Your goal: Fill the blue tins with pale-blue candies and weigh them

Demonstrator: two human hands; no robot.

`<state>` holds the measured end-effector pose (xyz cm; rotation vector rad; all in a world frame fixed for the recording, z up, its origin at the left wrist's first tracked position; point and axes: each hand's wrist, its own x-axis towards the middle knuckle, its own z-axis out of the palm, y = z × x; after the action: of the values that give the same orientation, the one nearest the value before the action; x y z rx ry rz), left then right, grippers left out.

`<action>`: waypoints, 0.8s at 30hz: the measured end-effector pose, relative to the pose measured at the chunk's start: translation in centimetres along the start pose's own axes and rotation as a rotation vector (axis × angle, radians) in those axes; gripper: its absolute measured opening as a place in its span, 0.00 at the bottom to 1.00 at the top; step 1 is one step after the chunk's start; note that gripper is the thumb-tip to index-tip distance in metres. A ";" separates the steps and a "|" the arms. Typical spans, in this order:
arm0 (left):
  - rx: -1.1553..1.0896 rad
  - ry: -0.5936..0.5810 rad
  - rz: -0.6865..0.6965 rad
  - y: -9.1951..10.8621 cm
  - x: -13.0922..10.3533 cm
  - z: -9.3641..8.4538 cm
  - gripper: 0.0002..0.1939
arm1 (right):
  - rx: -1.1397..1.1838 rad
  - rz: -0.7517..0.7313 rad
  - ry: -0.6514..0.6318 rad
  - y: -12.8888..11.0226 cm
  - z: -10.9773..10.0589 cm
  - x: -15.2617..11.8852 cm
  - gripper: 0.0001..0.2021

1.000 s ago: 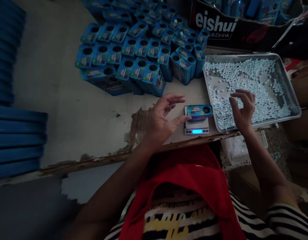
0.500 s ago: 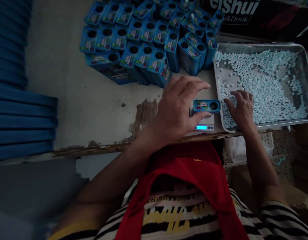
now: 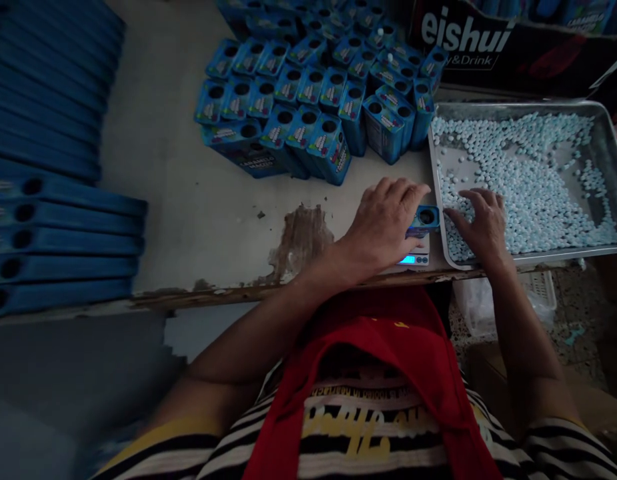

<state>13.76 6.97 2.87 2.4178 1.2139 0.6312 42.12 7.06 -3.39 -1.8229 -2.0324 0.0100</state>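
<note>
The chipped, pale table (image 3: 223, 233) bore blue boxes (image 3: 338, 145). A scale (image 3: 422, 249) and metal tray (image 3: 611, 163) sat near its edge.

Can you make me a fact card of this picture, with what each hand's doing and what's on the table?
Left hand: curled about a blue candy box; grip unclear
Under that box: digital scale, display lit, reading illegible
Right hand: over pale blue candies, thumb and fingers apart
Candies in: metal tray, right of the scale
Beyond the left hand: rows of blue boxes, holes on top
Behind the tray: dark "eishui" carton
</note>
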 end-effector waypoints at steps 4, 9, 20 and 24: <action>-0.159 0.068 -0.112 -1.3 -0.9 0.9 0.29 | -0.062 -0.029 -0.063 -0.7 -0.5 0.1 0.16; -0.392 0.250 -0.077 -2.1 -0.6 1.9 0.20 | 0.195 0.106 0.150 -1.3 -1.6 0.3 0.16; -0.006 0.322 0.292 -3.1 3.2 3.9 0.20 | 1.776 0.727 -0.243 -7.6 -3.2 -0.6 0.11; -0.098 0.341 0.258 -3.1 2.2 4.3 0.20 | 1.774 0.744 -0.265 -6.5 -3.0 -0.3 0.08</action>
<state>15.23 9.99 -1.77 2.4707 0.9647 1.1913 36.87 5.09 1.05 -1.0649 -0.5378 1.6500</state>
